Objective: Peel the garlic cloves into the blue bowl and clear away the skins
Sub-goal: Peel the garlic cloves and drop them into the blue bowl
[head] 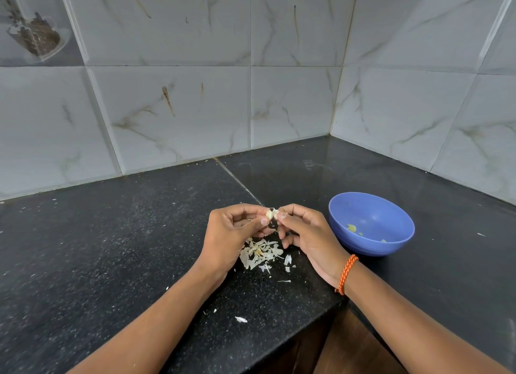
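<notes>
Above the black counter (139, 248), a garlic clove (271, 214) is pinched between both hands: the left hand (231, 234) grips it with thumb and curled fingers, and the right hand (304, 234) pinches its other end the same way. Directly beneath the hands lies a heap of papery skins (259, 253), with smaller flakes scattered toward the counter's front edge. An orange cord bracelet (346, 274) circles the right wrist. Just to the right of that hand stands the blue bowl (391, 245), upright, holding a few pale peeled pieces (352, 228) on its bottom. Marbled grey tiles (279, 94) back the corner.
</notes>
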Motion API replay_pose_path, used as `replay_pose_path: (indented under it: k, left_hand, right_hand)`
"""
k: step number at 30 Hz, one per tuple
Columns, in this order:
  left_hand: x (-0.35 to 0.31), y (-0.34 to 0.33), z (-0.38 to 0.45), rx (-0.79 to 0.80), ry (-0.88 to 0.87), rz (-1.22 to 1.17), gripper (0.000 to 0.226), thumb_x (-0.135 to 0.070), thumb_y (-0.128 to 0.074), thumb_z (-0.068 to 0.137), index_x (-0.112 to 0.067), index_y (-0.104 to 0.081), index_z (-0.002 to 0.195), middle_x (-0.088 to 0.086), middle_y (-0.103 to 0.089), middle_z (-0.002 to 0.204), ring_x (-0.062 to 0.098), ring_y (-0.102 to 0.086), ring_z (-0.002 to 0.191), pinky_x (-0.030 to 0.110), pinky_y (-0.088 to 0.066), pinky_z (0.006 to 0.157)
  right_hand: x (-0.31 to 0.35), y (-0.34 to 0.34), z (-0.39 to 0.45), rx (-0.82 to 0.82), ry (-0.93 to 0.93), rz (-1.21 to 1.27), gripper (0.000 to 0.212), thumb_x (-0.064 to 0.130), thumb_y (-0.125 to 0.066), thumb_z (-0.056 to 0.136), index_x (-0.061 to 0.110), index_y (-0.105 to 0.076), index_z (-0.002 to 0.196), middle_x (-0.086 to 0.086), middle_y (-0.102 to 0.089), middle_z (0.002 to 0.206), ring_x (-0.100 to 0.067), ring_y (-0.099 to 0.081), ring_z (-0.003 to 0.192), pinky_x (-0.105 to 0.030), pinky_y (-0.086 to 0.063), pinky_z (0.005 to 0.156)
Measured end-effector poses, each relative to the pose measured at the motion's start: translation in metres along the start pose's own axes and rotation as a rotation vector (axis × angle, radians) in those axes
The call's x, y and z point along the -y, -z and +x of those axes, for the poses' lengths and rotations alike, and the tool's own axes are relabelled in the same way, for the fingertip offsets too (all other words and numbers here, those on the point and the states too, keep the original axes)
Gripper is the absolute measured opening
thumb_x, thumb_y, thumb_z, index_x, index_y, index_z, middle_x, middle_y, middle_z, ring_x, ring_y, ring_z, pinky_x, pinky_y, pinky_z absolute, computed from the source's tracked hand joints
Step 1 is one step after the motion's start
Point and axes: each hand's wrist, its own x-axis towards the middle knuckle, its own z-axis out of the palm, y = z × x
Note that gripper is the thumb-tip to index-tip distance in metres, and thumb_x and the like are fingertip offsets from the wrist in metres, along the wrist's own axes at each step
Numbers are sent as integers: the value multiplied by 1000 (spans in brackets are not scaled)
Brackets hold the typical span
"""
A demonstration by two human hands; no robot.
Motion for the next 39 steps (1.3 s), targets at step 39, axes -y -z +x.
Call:
replay_pose_path:
  k: [39]
  left_hand:
    - [-10,-8,-8,-55,-66,190,14,-5,-89,87,-6,-81,98,6,-84,90,24,-83,85,27,-64,79]
  right_hand:
    - [1,-7,-6,-211,298,-418,11,6,-75,97,13,-82,101,4,-80,93,-17,-77,81,-16,-53,63]
